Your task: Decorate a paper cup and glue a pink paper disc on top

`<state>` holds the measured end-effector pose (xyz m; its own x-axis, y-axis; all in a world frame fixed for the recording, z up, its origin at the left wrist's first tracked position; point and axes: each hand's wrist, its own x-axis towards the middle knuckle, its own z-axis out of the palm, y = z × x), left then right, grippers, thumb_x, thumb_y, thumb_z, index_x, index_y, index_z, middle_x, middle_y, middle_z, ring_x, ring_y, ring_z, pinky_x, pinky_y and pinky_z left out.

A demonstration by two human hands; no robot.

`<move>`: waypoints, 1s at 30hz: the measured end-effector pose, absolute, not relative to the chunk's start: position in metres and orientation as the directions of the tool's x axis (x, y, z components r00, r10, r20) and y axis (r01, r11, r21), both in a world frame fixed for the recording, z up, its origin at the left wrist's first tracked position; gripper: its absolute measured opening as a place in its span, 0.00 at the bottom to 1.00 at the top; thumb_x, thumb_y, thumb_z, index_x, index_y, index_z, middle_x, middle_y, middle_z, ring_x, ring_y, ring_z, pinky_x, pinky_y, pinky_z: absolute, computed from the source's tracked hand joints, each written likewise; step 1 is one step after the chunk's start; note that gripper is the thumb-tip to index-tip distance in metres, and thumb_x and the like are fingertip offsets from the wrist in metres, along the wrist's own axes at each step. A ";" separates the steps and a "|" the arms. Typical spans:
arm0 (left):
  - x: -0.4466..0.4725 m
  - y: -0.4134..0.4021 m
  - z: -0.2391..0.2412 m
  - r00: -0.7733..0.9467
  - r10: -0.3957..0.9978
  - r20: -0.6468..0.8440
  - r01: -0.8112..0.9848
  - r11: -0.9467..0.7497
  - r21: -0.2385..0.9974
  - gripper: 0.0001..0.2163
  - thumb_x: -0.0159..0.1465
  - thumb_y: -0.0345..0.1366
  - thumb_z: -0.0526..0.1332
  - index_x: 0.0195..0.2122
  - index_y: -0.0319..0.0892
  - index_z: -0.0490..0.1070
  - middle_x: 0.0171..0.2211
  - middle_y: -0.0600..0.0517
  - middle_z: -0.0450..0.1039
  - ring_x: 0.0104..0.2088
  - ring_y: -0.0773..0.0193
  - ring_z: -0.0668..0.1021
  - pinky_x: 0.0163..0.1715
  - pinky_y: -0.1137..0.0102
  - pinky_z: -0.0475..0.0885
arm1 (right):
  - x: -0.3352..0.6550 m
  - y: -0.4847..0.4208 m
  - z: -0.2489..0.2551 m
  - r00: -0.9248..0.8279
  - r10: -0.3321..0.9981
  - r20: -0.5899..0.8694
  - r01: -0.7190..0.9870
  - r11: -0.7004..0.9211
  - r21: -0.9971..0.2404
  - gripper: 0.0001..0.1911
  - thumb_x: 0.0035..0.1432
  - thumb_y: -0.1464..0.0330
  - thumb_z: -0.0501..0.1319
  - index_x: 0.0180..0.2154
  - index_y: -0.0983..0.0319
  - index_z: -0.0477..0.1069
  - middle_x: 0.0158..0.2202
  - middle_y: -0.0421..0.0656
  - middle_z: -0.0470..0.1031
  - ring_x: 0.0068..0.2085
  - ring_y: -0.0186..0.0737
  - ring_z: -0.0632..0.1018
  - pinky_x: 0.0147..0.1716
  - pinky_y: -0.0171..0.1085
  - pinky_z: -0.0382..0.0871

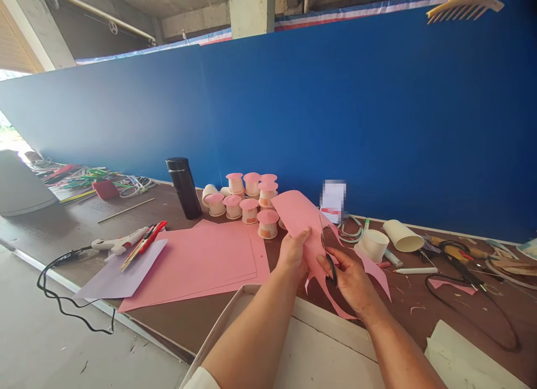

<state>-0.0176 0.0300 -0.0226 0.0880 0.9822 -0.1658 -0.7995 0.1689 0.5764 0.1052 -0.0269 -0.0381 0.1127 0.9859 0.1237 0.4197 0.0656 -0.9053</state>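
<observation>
My left hand (292,253) is closed on the lower edge of a pink paper sheet (298,212) and holds it up over the table. My right hand (351,278) grips black-handled scissors (328,253) whose blades are set into the sheet from its right side. Cut pink strips (375,270) hang down around the right hand. Both forearms reach in from the bottom of the view.
A stack of pink sheets (201,263) lies left of the hands, with a lilac sheet (121,274), glue gun (119,243) and red cutter (146,240). Several pink-capped cups (249,201), a black flask (184,187) and white cups (373,244) stand behind. A blue board (335,109) backs the table.
</observation>
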 end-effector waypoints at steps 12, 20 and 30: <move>-0.018 0.031 -0.023 0.092 0.984 -0.151 -0.799 0.163 0.579 0.16 0.49 0.34 0.75 0.37 0.37 0.74 0.32 0.46 0.79 0.35 0.55 0.82 0.43 0.61 0.77 | 0.107 -0.024 -0.044 0.107 0.985 0.136 0.457 0.073 -0.887 0.27 0.57 0.52 0.64 0.55 0.58 0.78 0.41 0.43 0.82 0.46 0.49 0.79 0.46 0.40 0.71; -0.018 0.032 -0.025 0.092 0.986 -0.142 -0.800 0.158 0.579 0.16 0.49 0.34 0.74 0.37 0.36 0.74 0.31 0.46 0.79 0.35 0.55 0.82 0.43 0.61 0.77 | 0.107 -0.024 -0.046 0.111 0.984 0.139 0.467 0.072 -0.881 0.29 0.57 0.50 0.64 0.55 0.58 0.78 0.38 0.41 0.82 0.39 0.45 0.78 0.42 0.39 0.70; -0.019 0.031 -0.022 0.098 0.982 -0.159 -0.790 0.174 0.588 0.14 0.51 0.33 0.72 0.37 0.36 0.75 0.31 0.45 0.79 0.34 0.54 0.82 0.42 0.60 0.77 | 0.107 -0.021 -0.051 0.117 0.985 0.125 0.407 0.067 -0.911 0.31 0.57 0.51 0.65 0.57 0.58 0.76 0.43 0.43 0.82 0.47 0.49 0.79 0.51 0.43 0.69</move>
